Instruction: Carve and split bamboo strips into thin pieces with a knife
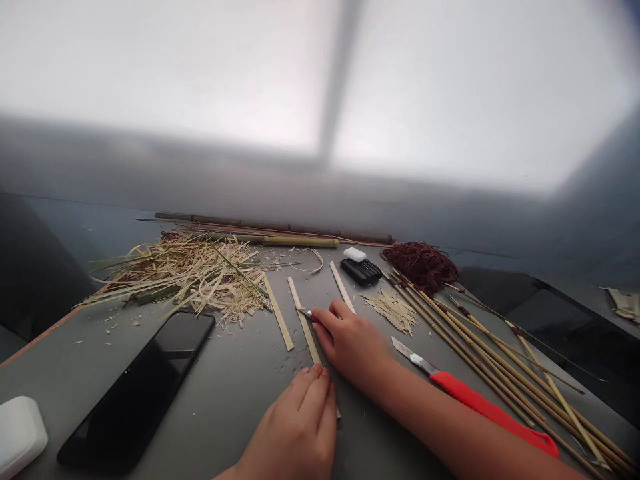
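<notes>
A pale bamboo strip (307, 327) lies lengthwise on the grey table in front of me. My left hand (303, 421) holds its near part down, the fingers pressed together over it. In my right hand (353, 339) is a small craft knife (306, 313), gripped close to its tip, with the blade touching the strip's upper part. Most of the knife is hidden by my fingers. Another bamboo strip (279, 312) rests to the left, and a third strip (343, 287) lies beyond my right hand. Right of that hand is a pile of short bamboo slivers (393, 310).
A red-handled utility knife (493, 408) with its blade out lies beside my right forearm, near long thin sticks (480, 340). Shavings (200, 273) heap at the left behind a black phone (140, 393). Dark red cord (420, 267) and bamboo poles (280, 231) are at the back.
</notes>
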A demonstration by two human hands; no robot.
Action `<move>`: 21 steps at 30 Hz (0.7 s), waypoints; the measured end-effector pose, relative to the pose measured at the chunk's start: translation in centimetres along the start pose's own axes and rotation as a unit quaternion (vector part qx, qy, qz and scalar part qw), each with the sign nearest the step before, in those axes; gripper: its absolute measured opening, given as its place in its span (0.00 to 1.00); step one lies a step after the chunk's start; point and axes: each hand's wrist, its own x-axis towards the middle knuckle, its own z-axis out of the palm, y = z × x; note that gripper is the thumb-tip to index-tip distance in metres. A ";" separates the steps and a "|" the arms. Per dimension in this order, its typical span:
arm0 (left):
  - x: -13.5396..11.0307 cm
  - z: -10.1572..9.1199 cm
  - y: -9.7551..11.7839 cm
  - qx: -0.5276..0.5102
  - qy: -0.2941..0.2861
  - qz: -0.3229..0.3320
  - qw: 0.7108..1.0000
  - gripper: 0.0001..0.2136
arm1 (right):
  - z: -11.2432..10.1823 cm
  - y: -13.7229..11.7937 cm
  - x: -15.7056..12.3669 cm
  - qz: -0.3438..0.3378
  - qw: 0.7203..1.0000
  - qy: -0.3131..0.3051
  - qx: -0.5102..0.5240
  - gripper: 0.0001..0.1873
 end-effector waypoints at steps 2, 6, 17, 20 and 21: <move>-0.1 -0.1 0.0 -0.001 -0.017 0.003 1.000 0.15 | 0.0 -0.2 0.7 0.006 1.000 -0.001 -0.001 0.14; -0.4 0.2 0.0 -0.009 -0.017 0.007 1.000 0.16 | -0.1 -0.5 1.9 0.011 1.000 -0.006 -0.003 0.14; -0.4 0.6 -0.1 0.013 0.002 0.015 1.000 0.13 | 0.8 -0.6 7.6 0.027 0.999 -0.002 0.019 0.16; -0.3 1.0 -0.2 0.031 0.038 0.017 0.999 0.11 | 1.0 -0.4 8.6 0.021 0.999 0.003 0.036 0.16; -0.3 1.2 -0.2 0.035 0.045 0.017 0.998 0.11 | 1.0 -0.4 8.7 0.018 0.999 0.005 0.042 0.16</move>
